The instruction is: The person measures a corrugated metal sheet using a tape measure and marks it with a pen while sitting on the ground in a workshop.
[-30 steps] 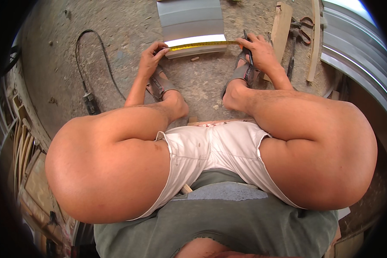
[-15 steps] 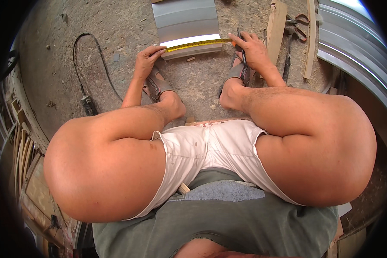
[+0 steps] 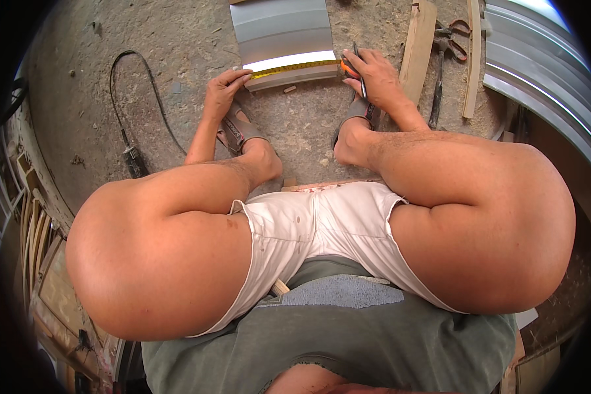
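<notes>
A yellow tape measure (image 3: pixel 295 66) stretches across the near end of a ribbed grey metal sheet (image 3: pixel 284 31) on the ground. My left hand (image 3: pixel 222 90) pinches the blade's end at the sheet's left edge. At the right edge my right hand (image 3: pixel 379 77) is closed around the orange-and-black tape case (image 3: pixel 349 67). A thin dark stick, perhaps a pencil or marker (image 3: pixel 359 71), also sits between the fingers of that hand. The blade lies close over the sheet's bright bent rib.
Right of my right hand lie a wooden board (image 3: pixel 416 56), a hammer (image 3: pixel 438 82), red-handled snips (image 3: pixel 461 41) and a narrow wood strip (image 3: pixel 472 59). Larger corrugated sheets (image 3: pixel 545 65) fill the far right. A corded black power tool (image 3: pixel 135 161) is at left, with wood strips (image 3: pixel 36 230) beyond.
My right hand has shifted slightly left and lower, turning so the orange case shows more. The tape lies lower against the sheet. My left hand has barely moved.
</notes>
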The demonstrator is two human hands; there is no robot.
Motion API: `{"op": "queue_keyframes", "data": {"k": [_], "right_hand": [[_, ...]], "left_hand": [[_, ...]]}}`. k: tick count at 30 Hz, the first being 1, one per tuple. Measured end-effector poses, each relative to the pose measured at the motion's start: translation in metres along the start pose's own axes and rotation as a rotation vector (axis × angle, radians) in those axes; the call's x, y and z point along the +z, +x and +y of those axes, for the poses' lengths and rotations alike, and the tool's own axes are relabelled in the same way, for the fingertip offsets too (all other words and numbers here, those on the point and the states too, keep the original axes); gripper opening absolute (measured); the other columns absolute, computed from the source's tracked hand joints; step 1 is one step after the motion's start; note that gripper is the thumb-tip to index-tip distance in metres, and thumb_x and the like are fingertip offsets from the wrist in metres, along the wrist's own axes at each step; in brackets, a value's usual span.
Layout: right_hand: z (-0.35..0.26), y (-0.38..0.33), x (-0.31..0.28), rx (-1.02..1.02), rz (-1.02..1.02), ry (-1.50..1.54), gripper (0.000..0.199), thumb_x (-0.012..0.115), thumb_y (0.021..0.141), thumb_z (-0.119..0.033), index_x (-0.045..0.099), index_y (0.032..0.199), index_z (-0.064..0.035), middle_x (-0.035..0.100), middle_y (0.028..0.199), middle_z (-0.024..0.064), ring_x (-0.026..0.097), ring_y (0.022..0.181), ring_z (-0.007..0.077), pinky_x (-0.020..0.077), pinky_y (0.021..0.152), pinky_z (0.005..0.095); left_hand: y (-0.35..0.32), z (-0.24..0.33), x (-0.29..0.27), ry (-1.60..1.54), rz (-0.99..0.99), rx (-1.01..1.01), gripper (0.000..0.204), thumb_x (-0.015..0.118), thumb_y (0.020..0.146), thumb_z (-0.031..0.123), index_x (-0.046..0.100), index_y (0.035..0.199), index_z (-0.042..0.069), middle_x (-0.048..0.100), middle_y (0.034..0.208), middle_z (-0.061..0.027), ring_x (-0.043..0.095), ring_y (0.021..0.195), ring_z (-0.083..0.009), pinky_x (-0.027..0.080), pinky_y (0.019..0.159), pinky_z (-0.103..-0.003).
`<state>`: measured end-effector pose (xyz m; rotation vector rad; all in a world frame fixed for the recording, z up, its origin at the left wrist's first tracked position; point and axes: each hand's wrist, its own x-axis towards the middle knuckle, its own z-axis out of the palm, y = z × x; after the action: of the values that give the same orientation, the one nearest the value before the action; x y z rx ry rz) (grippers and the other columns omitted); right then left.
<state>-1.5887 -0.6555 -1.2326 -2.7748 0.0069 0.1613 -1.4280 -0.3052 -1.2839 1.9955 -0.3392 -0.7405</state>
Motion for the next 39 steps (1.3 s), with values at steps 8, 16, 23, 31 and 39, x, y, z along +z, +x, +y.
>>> {"op": "queue_keyframes", "data": {"k": [8,16,23,31,39], "right_hand": [[-0.005,0.002,0.004,0.014,-0.006,0.013,0.065,0.081,0.081,-0.028,0.057,0.139,-0.0101,0.060,0.122,0.0114,0.056,0.116,0.0315,0.0471,0.094,0.0436],[-0.016,0.003,0.006,-0.116,0.263,-0.004,0.056,0.076,0.087,-0.021,0.059,0.138,-0.0098,0.064,0.112,0.0111,0.057,0.114,0.0300,0.0436,0.097,0.0466],[-0.039,-0.001,0.012,-0.040,0.293,0.538,0.029,0.070,0.085,-0.007,0.069,0.114,-0.0069,0.066,0.092,0.0117,0.064,0.092,0.0312,0.0426,0.094,0.0451],[-0.038,-0.001,0.028,-0.104,0.382,0.439,0.014,0.071,0.078,-0.006,0.065,0.091,-0.0093,0.066,0.084,0.0068,0.065,0.088,0.0266,0.0407,0.092,0.0412],[-0.037,0.002,0.036,-0.093,0.390,0.412,0.012,0.071,0.078,-0.006,0.064,0.088,-0.0088,0.064,0.081,0.0051,0.062,0.082,0.0248,0.0390,0.088,0.0399]], "left_hand": [[0.001,0.001,0.002,0.006,0.009,0.012,0.020,0.073,0.093,0.018,0.079,0.110,0.010,0.065,0.080,0.0020,0.056,0.074,-0.0078,0.046,0.069,-0.025],[0.000,0.008,0.000,-0.022,-0.015,-0.001,0.019,0.073,0.093,0.015,0.079,0.109,0.008,0.066,0.081,0.0009,0.057,0.073,-0.0082,0.047,0.068,-0.025],[-0.008,0.011,-0.004,-0.004,0.006,-0.006,0.019,0.073,0.094,0.016,0.079,0.109,0.008,0.065,0.081,0.0003,0.057,0.072,-0.0086,0.046,0.067,-0.025],[-0.003,0.012,-0.001,-0.021,0.001,0.023,0.019,0.072,0.094,0.015,0.078,0.109,0.006,0.064,0.081,-0.0004,0.057,0.074,-0.0093,0.045,0.069,-0.026],[-0.002,0.014,-0.001,0.014,-0.010,0.029,0.018,0.072,0.094,0.015,0.079,0.109,0.007,0.064,0.081,0.0002,0.057,0.073,-0.0090,0.045,0.068,-0.025]]}}
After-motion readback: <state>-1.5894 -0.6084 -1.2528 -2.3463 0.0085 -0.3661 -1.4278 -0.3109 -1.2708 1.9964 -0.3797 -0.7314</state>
